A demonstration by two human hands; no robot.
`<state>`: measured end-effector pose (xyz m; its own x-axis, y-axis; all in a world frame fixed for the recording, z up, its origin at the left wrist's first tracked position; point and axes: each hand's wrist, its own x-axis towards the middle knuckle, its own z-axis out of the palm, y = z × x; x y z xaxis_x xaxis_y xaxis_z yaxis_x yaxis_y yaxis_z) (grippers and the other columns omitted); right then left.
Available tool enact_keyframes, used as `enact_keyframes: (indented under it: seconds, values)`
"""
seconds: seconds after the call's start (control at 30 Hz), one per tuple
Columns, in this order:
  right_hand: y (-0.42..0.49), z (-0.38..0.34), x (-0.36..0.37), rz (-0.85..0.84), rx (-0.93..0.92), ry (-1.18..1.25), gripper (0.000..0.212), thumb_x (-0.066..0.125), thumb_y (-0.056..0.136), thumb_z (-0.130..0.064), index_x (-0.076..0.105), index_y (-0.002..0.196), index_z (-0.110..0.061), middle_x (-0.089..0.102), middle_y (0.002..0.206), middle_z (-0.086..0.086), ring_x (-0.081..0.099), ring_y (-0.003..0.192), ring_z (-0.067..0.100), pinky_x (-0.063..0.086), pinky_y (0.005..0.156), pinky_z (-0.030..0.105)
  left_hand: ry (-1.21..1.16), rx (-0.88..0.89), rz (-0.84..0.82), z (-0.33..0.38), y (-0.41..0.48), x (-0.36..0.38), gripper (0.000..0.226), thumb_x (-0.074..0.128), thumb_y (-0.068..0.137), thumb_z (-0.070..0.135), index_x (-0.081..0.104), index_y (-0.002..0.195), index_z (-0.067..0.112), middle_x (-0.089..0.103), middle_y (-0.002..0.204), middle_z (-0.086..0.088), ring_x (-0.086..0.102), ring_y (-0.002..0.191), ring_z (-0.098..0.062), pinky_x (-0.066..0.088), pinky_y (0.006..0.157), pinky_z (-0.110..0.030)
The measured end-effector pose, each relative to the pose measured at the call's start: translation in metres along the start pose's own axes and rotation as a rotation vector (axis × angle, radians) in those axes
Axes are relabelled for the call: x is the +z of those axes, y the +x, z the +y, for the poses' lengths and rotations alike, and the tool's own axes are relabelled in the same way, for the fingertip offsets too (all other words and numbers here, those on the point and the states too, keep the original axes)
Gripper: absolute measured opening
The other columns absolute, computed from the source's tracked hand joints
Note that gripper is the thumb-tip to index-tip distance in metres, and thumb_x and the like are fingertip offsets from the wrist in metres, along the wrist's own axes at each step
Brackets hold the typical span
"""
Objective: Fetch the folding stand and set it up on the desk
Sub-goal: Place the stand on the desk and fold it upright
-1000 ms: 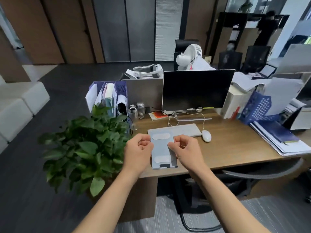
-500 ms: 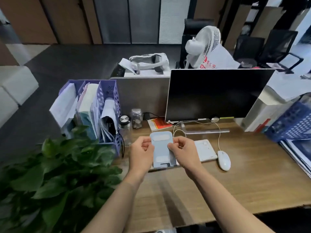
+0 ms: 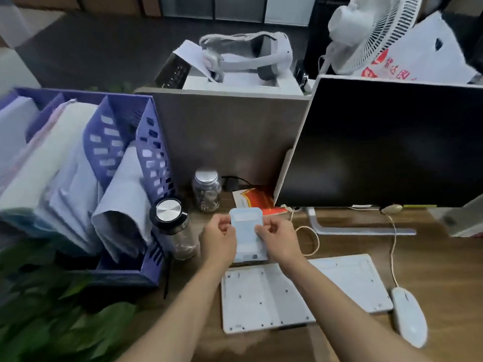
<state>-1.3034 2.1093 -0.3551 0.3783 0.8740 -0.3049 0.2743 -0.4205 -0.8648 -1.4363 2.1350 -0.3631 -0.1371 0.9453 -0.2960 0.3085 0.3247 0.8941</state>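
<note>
Behind the keyboard, on the strip of wooden desk before the grey partition, both hands hold the folding stand. Open room is tight here: the purple file rack hems the left side, the dark monitor and its flat foot close the right, and a cream cable loops on the wood just beside the right hand. Bare desk lies further right, past the white mouse, and along the near edge in front of the keyboard. Green leaves of a plant crowd the lower left corner.

The rack's compartments are stuffed with pale papers and folders, several slumping forward. A clear jar with a silver lid stands against the partition and holds something small and brownish, too blurred to name. A second clear jar, black-rimmed with a shiny cap, stands beside the rack and looks nearly empty. A red and white booklet lies under the monitor's corner.

The stand is a pale blue rounded slab, upright between the hands, its lower end at or just above the keyboard's far edge. The left hand pinches its left edge with thumb and fingertips; the right hand pinches the right edge likewise, with the remaining fingers curled.
</note>
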Motion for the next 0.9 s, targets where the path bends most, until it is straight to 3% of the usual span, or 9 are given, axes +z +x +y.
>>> enact_keyframes:
  seconds: [0.1,0.13,0.33,0.57,0.73,0.9]
  values:
    - [0.025,0.018,0.003,-0.013,0.039,-0.029,0.016,0.064,0.089,-0.013,0.065,0.075,-0.006,0.067,0.073,0.005,0.062,0.068,0.018,0.051,0.062,0.033,0.026,-0.009,-0.026,-0.012,0.016,0.015,0.021,0.055,0.09,0.002,0.067,0.095,0.018,0.069,0.083,0.002,0.062,0.075,-0.01,0.045,0.055,-0.008]
    - [0.031,0.021,0.002,-0.012,0.055,-0.038,0.013,0.064,0.09,-0.014,0.067,0.079,-0.006,0.071,0.08,0.007,0.067,0.074,0.02,0.056,0.067,0.036,0.032,-0.014,-0.037,-0.014,0.02,0.02,0.021,0.054,0.091,0.001,0.067,0.096,0.017,0.068,0.083,0.003,0.061,0.074,-0.01,0.044,0.053,-0.006]
    - [0.049,0.031,0.0,-0.002,0.13,-0.047,0.01,0.064,0.092,-0.017,0.068,0.085,-0.011,0.073,0.09,0.008,0.071,0.087,0.023,0.059,0.078,0.041,0.091,-0.046,-0.085,-0.02,0.038,0.039,0.026,0.048,0.091,0.002,0.068,0.096,0.017,0.071,0.09,-0.002,0.066,0.082,-0.016,0.049,0.059,-0.02]
    - [0.053,0.042,-0.001,-0.01,0.194,-0.065,0.012,0.065,0.091,-0.015,0.069,0.087,-0.004,0.074,0.091,0.016,0.07,0.09,0.033,0.058,0.081,0.049,0.151,-0.048,-0.115,-0.03,0.041,0.048,0.027,0.046,0.089,0.003,0.068,0.096,0.017,0.063,0.078,0.013,0.058,0.077,-0.005,0.041,0.059,-0.018]
    - [0.058,0.048,0.002,-0.01,0.197,-0.073,0.011,0.066,0.09,-0.015,0.069,0.087,-0.005,0.074,0.093,0.018,0.07,0.093,0.035,0.056,0.084,0.051,0.154,-0.034,-0.127,-0.036,0.045,0.051,0.028,0.047,0.09,0.002,0.068,0.1,0.016,0.063,0.074,0.009,0.057,0.071,-0.009,0.038,0.051,-0.008]
    - [0.063,0.049,0.002,-0.026,0.2,-0.132,0.011,0.066,0.09,-0.019,0.069,0.089,-0.008,0.073,0.09,0.012,0.07,0.091,0.029,0.057,0.082,0.046,0.177,0.008,-0.156,-0.04,0.048,0.05,0.027,0.05,0.093,0.005,0.071,0.105,0.015,0.066,0.079,0.007,0.059,0.072,-0.006,0.043,0.055,-0.007]
